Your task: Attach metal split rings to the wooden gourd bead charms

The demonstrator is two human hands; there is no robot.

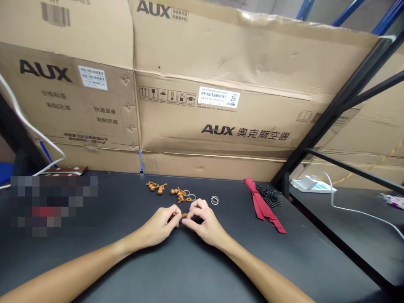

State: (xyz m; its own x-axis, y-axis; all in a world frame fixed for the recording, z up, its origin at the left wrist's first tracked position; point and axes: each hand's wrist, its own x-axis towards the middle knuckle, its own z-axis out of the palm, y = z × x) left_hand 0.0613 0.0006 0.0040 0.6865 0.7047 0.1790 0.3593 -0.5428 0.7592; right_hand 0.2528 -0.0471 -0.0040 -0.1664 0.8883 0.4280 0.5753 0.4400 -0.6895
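Over the black tabletop (195,261), my left hand (162,225) pinches a small brown gourd charm, mostly hidden by the fingers. Its yellow-brown cord (184,215) shows between my two hands. My right hand (205,223) has thumb and fingertips closed at the cord's other side; the exact grip is partly hidden. Just beyond the hands lie more wooden gourd charms (160,190) on cords, some with metal rings attached. A pair of loose silver split rings (214,200) lies to the right of them.
Red ribbon strips (263,206) lie at the right, beside a pile of black clasps or cords (268,196). Large cardboard boxes (202,139) wall off the back. A black metal frame (328,118) slants along the right. A blurred-out patch (47,202) covers the left.
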